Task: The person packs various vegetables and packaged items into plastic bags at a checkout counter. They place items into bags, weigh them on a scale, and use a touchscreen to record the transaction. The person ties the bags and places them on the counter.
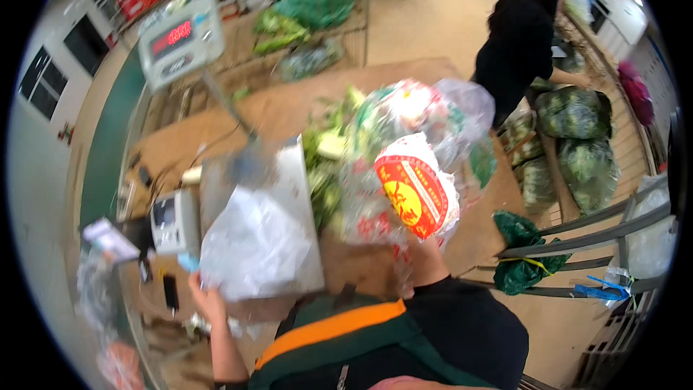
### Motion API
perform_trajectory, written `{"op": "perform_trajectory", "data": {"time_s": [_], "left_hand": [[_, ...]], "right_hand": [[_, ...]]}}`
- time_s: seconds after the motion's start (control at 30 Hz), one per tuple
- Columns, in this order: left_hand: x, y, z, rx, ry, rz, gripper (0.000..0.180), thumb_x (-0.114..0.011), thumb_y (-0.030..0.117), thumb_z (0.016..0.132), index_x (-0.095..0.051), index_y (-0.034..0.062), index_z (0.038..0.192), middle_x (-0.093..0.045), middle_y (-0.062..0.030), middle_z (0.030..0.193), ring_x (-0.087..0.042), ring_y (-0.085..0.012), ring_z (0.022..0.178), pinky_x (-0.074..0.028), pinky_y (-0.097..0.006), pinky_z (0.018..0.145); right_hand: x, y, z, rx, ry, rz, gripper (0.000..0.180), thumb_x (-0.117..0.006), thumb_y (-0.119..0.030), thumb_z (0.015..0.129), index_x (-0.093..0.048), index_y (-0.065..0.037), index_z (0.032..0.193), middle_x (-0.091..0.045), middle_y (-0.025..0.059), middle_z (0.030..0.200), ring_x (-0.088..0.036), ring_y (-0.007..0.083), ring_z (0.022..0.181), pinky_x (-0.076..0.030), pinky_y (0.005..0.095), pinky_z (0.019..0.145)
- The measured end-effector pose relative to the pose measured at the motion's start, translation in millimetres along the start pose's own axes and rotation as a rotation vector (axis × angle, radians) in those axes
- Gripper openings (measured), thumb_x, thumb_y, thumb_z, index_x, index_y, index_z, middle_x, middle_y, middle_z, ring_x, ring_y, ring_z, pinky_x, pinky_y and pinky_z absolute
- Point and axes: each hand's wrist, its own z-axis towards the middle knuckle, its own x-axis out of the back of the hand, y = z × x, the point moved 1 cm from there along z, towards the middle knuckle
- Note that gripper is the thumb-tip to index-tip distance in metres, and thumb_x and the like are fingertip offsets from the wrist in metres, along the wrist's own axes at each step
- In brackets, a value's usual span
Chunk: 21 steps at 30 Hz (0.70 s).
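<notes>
My left hand (pixel 209 302) is at the lower left corner of a white plastic bag (pixel 254 242), its fingers closed at the bag's edge. The bag lies crumpled on the metal plate of a scale (pixel 312 245). A small light blue piece (pixel 189 261) shows by my left fingertips. On the right, my forearm reaches up to a red, white and yellow printed package (pixel 417 189), held up over the table. The package hides my right hand's fingers. Just behind it are clear plastic bags with red print (pixel 368 195) and leafy green vegetables (pixel 328 146).
The scale's display (pixel 180 40) stands on a pole at the back left. A small white printer-like device (pixel 175 222) and a black phone-like object (pixel 170 292) lie left of the plate. At the right, a person in black (pixel 516 40) bends by bagged greens (pixel 575 112). Dark green bags (pixel 516 253) hang from metal bars.
</notes>
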Motion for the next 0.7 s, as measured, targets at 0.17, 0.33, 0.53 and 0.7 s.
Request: {"op": "perform_trajectory", "data": {"time_s": [0.17, 0.33, 0.53, 0.7], "left_hand": [[-31.0, 89.1, -0.1, -0.414, -0.055, 0.102, 0.051, -0.063, -0.005, 0.082, -0.058, -0.0003, 0.133, -0.063, -0.0181, 0.120, -0.062, -0.0333, 0.110, -0.049, -0.039, 0.097], [-23.7, 168.6, -11.8, -0.403, -0.520, 0.308, 0.043, -0.064, 0.011, 0.095, -0.062, 0.0149, 0.138, -0.069, -0.0193, 0.103, -0.066, -0.0383, 0.091, -0.053, -0.038, 0.081], [27.4, 112.3, -31.6, -0.284, -0.573, 0.110, 0.040, -0.053, 0.016, 0.101, -0.060, 0.0204, 0.140, -0.070, -0.0218, 0.112, -0.067, -0.0428, 0.098, -0.054, -0.046, 0.081], [4.0, 41.6, -3.8, -0.123, -0.379, -0.088, 0.040, -0.052, 0.019, 0.102, -0.059, 0.0171, 0.142, -0.069, -0.0232, 0.117, -0.068, -0.0428, 0.098, -0.054, -0.042, 0.085]], "right_hand": [[-47.7, 67.9, -63.0, -0.409, -0.243, -0.516, 0.088, -0.069, -0.051, 0.091, -0.031, -0.007, 0.157, -0.040, 0.0175, 0.157, -0.036, 0.0366, 0.146, -0.030, 0.0496, 0.122], [-56.2, 179.1, -96.8, -0.436, -0.455, -1.021, 0.087, -0.069, -0.048, 0.091, -0.032, -0.004, 0.157, -0.042, 0.0194, 0.155, -0.037, 0.0377, 0.145, -0.028, 0.0485, 0.122], [-45.2, 295.9, -13.9, 0.269, -0.129, -1.364, 0.086, -0.069, -0.045, 0.092, -0.032, 0.000, 0.156, -0.045, 0.0216, 0.152, -0.037, 0.0390, 0.144, -0.026, 0.0471, 0.122], [-51.8, 341.1, 16.2, 0.294, -0.030, -1.866, 0.096, -0.072, -0.047, 0.088, -0.027, 0.005, 0.156, -0.043, 0.0269, 0.151, -0.036, 0.0432, 0.143, -0.027, 0.0488, 0.120]]}}
